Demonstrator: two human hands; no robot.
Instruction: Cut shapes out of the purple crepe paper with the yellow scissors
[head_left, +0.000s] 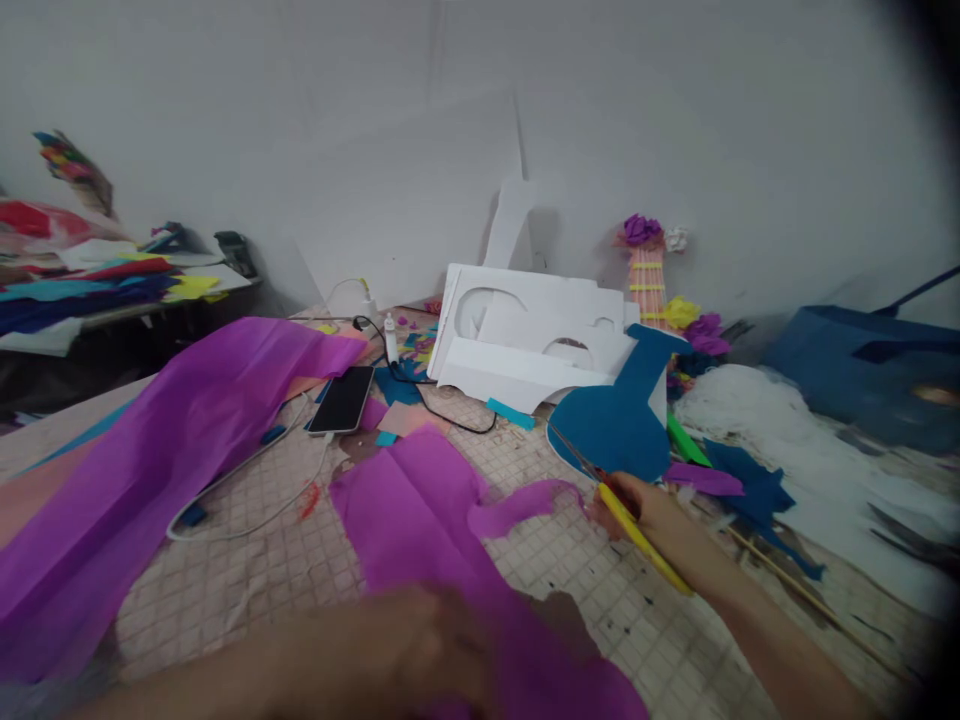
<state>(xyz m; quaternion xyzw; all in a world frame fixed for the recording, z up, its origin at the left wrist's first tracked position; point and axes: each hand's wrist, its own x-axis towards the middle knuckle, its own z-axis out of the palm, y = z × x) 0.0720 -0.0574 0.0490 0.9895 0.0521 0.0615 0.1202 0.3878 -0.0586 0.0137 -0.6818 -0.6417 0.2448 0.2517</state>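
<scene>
Scissors [637, 528] with yellow handles, gripped in right hand [637, 505].

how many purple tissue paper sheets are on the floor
2. One large purple tissue paper sheet is spread at the left beside the phone; a second sheet lies in the middle under the left hand, near the right hand with scissors. Others may be hidden.

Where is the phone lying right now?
In the head view, the phone lies dark-screened on the floor, left of centre, beside the long purple paper and left of the white foam boards.
</scene>
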